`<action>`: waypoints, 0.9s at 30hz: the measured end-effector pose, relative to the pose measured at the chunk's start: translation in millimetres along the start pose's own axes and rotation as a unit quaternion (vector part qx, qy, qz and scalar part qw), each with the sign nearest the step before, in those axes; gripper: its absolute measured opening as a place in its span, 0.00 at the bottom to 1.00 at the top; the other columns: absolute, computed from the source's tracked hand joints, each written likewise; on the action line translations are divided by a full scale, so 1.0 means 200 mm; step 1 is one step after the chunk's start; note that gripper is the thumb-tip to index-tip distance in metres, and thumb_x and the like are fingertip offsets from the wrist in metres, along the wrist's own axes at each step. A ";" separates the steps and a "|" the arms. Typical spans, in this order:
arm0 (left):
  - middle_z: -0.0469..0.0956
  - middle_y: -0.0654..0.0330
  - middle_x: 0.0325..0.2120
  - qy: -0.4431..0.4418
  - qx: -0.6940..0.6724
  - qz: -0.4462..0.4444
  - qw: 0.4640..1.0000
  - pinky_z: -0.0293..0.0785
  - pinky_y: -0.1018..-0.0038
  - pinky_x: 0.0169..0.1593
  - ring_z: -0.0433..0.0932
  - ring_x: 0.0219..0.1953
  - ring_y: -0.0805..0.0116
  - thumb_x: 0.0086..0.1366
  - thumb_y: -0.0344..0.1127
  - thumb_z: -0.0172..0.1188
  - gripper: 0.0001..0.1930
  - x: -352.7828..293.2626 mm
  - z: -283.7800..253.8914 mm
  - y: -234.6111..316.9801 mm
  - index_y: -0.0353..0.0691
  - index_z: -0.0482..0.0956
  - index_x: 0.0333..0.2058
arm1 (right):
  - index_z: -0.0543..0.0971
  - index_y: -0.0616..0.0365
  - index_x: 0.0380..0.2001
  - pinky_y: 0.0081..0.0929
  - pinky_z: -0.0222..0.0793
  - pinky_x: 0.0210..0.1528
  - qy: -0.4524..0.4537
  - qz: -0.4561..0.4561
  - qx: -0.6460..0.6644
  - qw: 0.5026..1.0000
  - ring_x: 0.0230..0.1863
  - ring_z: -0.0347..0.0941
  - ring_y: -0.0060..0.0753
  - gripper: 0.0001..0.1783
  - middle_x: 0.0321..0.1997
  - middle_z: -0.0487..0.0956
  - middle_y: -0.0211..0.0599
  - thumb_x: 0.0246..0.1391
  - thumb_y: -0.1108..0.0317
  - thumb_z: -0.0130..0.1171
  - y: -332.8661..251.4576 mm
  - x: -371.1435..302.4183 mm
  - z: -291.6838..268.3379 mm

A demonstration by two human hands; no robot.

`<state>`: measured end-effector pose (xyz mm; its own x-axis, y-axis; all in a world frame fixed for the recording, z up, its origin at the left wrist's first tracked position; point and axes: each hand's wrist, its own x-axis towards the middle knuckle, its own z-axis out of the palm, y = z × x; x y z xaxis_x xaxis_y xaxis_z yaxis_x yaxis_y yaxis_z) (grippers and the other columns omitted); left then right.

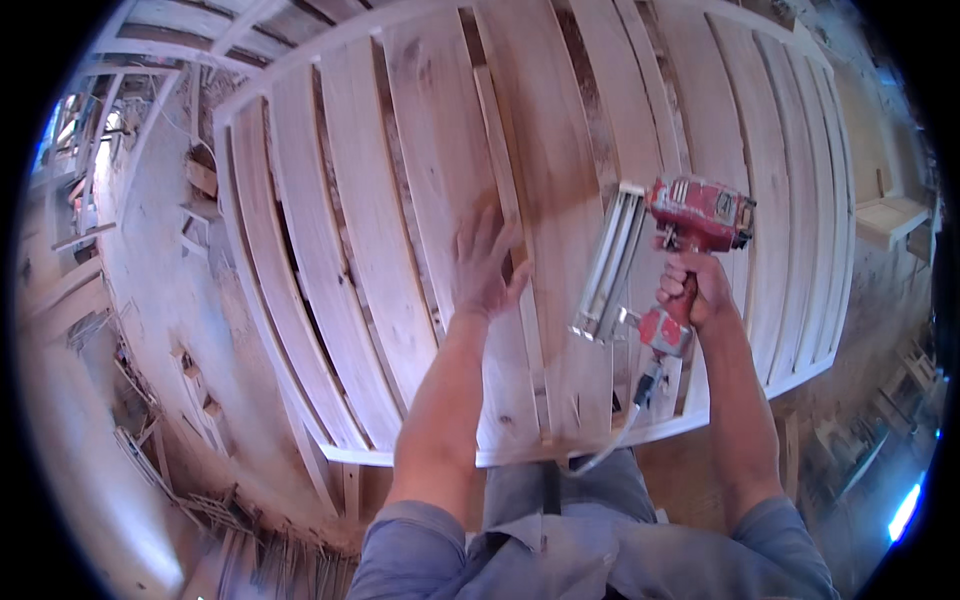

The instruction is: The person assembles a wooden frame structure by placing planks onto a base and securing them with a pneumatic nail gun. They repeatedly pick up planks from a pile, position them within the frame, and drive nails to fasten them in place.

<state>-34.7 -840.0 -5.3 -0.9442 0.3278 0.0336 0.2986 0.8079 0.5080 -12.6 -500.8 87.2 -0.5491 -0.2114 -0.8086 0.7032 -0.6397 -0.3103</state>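
Observation:
A large slatted wooden panel (445,160) spreads out in front of me, its pale boards running away from me with narrow gaps between them. My left hand (485,262) rests on the boards near the middle, fingers spread, beside a thin strip of wood (505,180) that lies along a gap. In my right hand (695,285) is a red pneumatic nail gun (700,210), gripped by its handle and held over the boards to the right. The gun's silver magazine (612,260) angles toward me on its left side. An air hose (622,440) runs from the handle's base back toward my body.
Another slatted wooden frame (200,40) stands at the far left. Wood offcuts (205,175) lie on the dusty floor to the left, and thin scrap sticks (250,540) are heaped at the lower left. A small wooden piece (890,218) sits at the right.

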 end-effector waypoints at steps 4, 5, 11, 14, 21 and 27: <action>0.59 0.50 0.67 0.034 -0.011 0.014 0.999 0.46 0.50 0.71 0.50 0.71 0.45 0.53 0.48 0.67 0.35 -0.04 0.06 -0.02 0.49 0.70 0.60 | 0.73 0.61 0.50 0.27 0.62 0.29 0.025 0.018 0.010 0.999 0.17 0.60 0.18 0.19 0.18 0.63 0.18 0.54 0.71 0.53 0.02 0.00 0.01; 0.60 0.50 0.67 0.055 -0.026 0.022 0.998 0.46 0.50 0.71 0.51 0.71 0.46 0.52 0.47 0.67 0.34 -0.03 0.07 -0.04 0.48 0.71 0.59 | 0.73 0.63 0.50 0.27 0.62 0.29 0.025 0.017 0.022 0.999 0.17 0.60 0.18 0.19 0.18 0.63 0.18 0.54 0.71 0.53 0.02 0.01 -0.01; 0.69 0.51 0.61 0.125 -0.031 0.056 0.990 0.52 0.54 0.69 0.58 0.67 0.48 0.57 0.50 0.63 0.27 -0.02 0.13 -0.03 0.46 0.76 0.54 | 0.73 0.66 0.50 0.28 0.63 0.33 -0.036 -0.013 -0.036 0.999 0.19 0.62 0.19 0.16 0.18 0.62 0.18 0.59 0.70 0.53 0.02 0.00 -0.05; 0.68 0.51 0.62 0.152 -0.003 0.106 0.983 0.60 0.54 0.64 0.63 0.63 0.46 0.59 0.50 0.63 0.29 0.00 0.13 -0.05 0.42 0.73 0.56 | 0.73 0.65 0.48 0.27 0.62 0.34 -0.058 -0.020 -0.060 0.996 0.19 0.60 0.19 0.15 0.18 0.61 0.19 0.60 0.70 0.52 0.03 -0.06 -0.03; 0.66 0.44 0.62 0.156 -0.006 0.097 0.983 0.56 0.52 0.68 0.60 0.66 0.40 0.56 0.42 0.63 0.31 -0.03 0.15 -0.06 0.31 0.72 0.56 | 0.74 0.59 0.27 0.30 0.63 0.30 0.098 -0.002 -0.073 0.993 0.19 0.62 0.24 0.07 0.17 0.66 0.26 0.57 0.69 0.55 0.36 -0.53 -0.23; 0.67 0.41 0.60 0.189 -0.052 0.073 0.978 0.56 0.50 0.67 0.61 0.64 0.38 0.58 0.44 0.61 0.29 -0.04 0.19 -0.10 0.32 0.71 0.55 | 0.76 0.60 0.42 0.21 0.63 0.24 0.222 0.056 -0.357 0.906 0.23 0.68 0.18 0.13 0.22 0.72 0.27 0.51 0.72 0.60 0.73 -1.05 -0.31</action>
<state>-27.6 -840.0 -47.7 -0.8825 0.2156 0.4180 0.4366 0.7059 0.5578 233.0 -503.4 180.7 -0.3324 0.1748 -0.9268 0.9429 0.0408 -0.3305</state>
